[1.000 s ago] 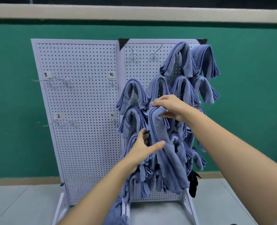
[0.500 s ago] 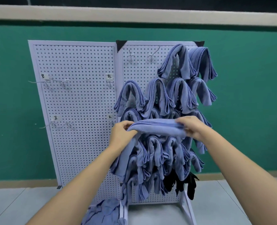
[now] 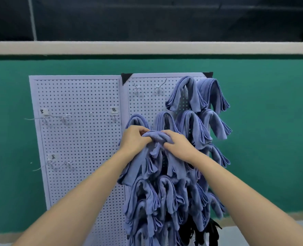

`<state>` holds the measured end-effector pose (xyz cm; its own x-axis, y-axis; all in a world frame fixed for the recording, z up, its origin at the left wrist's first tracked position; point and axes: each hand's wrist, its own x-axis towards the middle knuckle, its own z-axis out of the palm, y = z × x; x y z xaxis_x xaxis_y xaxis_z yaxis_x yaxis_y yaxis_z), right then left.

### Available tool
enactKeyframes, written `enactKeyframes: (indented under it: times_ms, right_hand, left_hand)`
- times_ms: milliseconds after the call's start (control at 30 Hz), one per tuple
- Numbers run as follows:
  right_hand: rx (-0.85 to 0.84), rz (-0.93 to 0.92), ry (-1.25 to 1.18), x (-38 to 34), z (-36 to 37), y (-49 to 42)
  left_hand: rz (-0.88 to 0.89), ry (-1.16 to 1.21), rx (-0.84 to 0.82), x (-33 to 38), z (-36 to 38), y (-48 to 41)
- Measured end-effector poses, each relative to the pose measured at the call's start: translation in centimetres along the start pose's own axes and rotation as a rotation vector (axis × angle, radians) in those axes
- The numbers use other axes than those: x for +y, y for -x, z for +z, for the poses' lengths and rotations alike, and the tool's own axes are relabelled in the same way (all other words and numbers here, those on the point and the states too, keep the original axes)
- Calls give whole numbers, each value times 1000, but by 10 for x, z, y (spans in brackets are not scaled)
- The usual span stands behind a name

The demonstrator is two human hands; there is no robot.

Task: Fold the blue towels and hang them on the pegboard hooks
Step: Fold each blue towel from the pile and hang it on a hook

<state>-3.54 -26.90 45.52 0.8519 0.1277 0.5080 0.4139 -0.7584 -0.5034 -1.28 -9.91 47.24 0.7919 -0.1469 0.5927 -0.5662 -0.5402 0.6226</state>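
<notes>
**Head view: both hands clamped on one towel at the right panel**

Head view. Your left hand [image 3: 134, 139] and right hand [image 3: 178, 145] sit close together, knuckles toward the camera. Each has its fingers curled round the bunched top of the same blue towel [image 3: 157, 137]. The towel's ends hang down below your hands, in front of the right panel of the white pegboard [image 3: 79, 139]. It is held at mid height, just below two draped towels of the second row. Whether it already rests on a hook cannot be told, as your hands cover that spot.

Hung towels [image 3: 188, 96] fill most of the right panel, folded over their hooks in overlapping rows from top to bottom. Two wire hooks [image 3: 158, 87] show at the top of this panel, left of the uppermost towels. The left panel carries further wire hooks [image 3: 63, 118] and small paper labels [image 3: 114, 110]. Black fabric [image 3: 209, 231] hangs at the lower right of the board. A green wall [image 3: 271, 139] stands behind.
</notes>
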Motion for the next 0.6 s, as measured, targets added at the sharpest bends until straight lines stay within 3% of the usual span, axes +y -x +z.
enactKeyframes:
  times_ms: [200,333,467,600]
  right_hand:
    - [143,-110,95,-3,-59,-37]
    - [329,-97,222,-7,-94,-60]
    - [478,-198,265,-16,-124,-98]
    - [632,-216,270,-29,-141,-138]
  left_hand:
    - [196,-181,-66,12,-21,-43]
    - [286,-120,61,37,-30,-75]
    - [363,-62,201,69,-36,-116]
    - [316,3,365,92,-35,-161]
